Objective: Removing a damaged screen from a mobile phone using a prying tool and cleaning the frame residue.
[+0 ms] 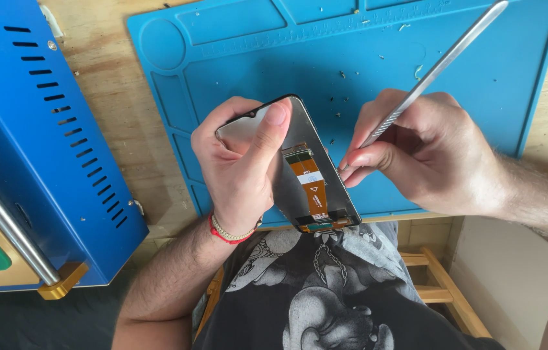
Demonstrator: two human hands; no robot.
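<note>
My left hand (241, 162) grips a phone screen assembly (300, 188), back side up, held tilted over the near edge of the mat. An orange flex cable (309, 185) runs down its grey back. My right hand (423, 152) holds a long thin metal pry tool (445, 58) like a pen. Its tip touches the right edge of the screen near the middle. The tool's far end points up and to the right over the mat.
A blue silicone work mat (352, 52) with small specks of debris covers the wooden table (105, 84). A blue metal machine (34, 136) with vent slots and a steel bar stands at the left. A wooden stool frame (436, 285) shows below the table edge.
</note>
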